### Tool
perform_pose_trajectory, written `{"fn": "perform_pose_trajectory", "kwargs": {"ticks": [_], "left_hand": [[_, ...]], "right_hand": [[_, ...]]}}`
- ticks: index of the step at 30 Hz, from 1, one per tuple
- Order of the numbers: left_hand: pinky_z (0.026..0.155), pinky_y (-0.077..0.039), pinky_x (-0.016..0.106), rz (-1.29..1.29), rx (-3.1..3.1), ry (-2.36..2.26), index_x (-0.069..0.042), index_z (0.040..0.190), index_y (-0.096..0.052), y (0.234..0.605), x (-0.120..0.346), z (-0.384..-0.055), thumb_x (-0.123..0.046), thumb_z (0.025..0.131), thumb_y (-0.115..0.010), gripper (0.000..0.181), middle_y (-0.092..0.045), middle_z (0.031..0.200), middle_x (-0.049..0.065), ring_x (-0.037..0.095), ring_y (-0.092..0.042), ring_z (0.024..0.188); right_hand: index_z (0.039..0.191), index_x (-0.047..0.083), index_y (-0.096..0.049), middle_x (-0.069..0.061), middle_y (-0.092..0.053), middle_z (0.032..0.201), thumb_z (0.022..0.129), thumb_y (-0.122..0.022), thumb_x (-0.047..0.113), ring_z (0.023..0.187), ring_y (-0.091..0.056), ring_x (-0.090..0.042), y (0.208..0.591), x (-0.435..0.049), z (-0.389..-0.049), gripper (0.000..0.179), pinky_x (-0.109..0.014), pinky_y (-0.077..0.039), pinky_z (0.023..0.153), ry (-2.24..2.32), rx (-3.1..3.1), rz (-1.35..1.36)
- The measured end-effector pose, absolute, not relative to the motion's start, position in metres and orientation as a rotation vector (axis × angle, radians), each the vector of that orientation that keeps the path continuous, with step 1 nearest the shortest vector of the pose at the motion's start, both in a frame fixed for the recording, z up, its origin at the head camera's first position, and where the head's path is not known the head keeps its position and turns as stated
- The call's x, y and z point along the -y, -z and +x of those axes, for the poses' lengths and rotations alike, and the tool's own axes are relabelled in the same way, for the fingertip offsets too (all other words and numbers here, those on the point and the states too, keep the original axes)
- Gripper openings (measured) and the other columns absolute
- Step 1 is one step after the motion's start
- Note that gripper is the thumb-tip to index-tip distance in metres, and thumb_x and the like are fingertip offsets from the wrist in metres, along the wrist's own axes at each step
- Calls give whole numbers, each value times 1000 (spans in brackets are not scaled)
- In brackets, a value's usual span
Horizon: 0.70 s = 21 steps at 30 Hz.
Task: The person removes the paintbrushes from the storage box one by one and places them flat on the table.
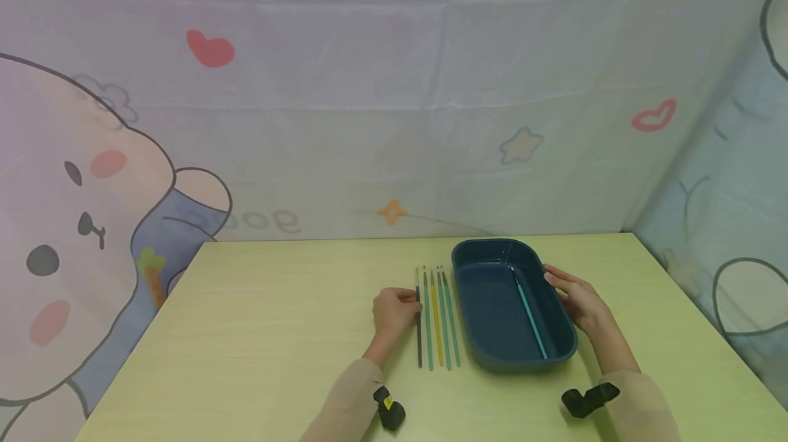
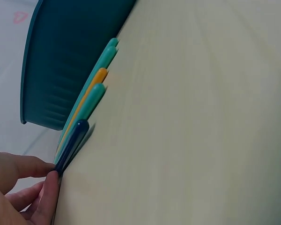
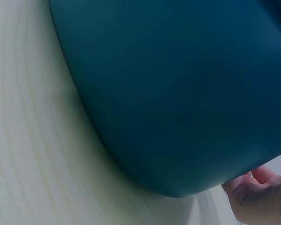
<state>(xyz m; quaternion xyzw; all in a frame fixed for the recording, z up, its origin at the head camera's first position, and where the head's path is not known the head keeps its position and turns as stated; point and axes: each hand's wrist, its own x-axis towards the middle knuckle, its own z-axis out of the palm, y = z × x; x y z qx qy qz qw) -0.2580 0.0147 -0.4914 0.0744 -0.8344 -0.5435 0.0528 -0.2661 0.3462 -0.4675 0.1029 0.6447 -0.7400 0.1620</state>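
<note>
My left hand (image 1: 394,313) pinches a dark blue paintbrush (image 1: 419,339) between thumb and fingertips, at the left end of a row of brushes. In the left wrist view the handle end of this brush (image 2: 78,133) points away from the fingertips, close over the table. Beside it lie several green brushes (image 1: 429,339) and a yellow paintbrush (image 1: 438,336), roughly parallel. A dark blue tray (image 1: 492,364) stands right of the row, with one teal paintbrush (image 1: 531,315) lying inside. My right hand (image 1: 579,300) holds the tray's right side, fingertips at the rim.
The pale yellow-green table (image 1: 277,332) extends left of the brushes and right of the tray. Behind it hangs a printed cloth (image 1: 345,154) with hearts and a cartoon bear. Black wrist cameras (image 1: 390,411) are strapped over both sleeves.
</note>
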Motion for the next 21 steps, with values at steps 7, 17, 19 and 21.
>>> {"fn": "perform_pose_trajectory", "kwargs": {"ticks": [7,17,19,21], "left_hand": [[49,-56,20,240,2557,1607,3,96,-74,494,-15,-258,-2,73,-73,23,-74,84,13,15,-69,60],[50,-56,20,229,2547,1610,4,95,-73,494,-14,-256,-1,74,-73,23,-74,83,14,16,-69,64],[51,-57,21,226,2540,1630,5,96,-73,494,-14,-255,-1,74,-73,23,-74,84,15,17,-70,64],[52,-58,22,219,2532,1646,6,96,-72,493,-13,-253,-1,74,-73,23,-74,84,15,18,-70,66]], "right_hand": [[109,43,-64,24,-57,95,95,-59,32,90,-61,1,469,-347,-267,18,-21,-55,80,2093,-1861,285],[108,44,-63,24,-57,95,94,-60,34,89,-61,2,471,-346,-267,17,-21,-55,80,2089,-1877,281],[109,44,-63,25,-58,95,95,-59,34,90,-61,2,471,-346,-267,18,-21,-55,80,2090,-1878,277],[109,44,-63,25,-58,95,95,-59,33,90,-61,2,471,-346,-266,18,-21,-55,80,2092,-1876,273]]}}
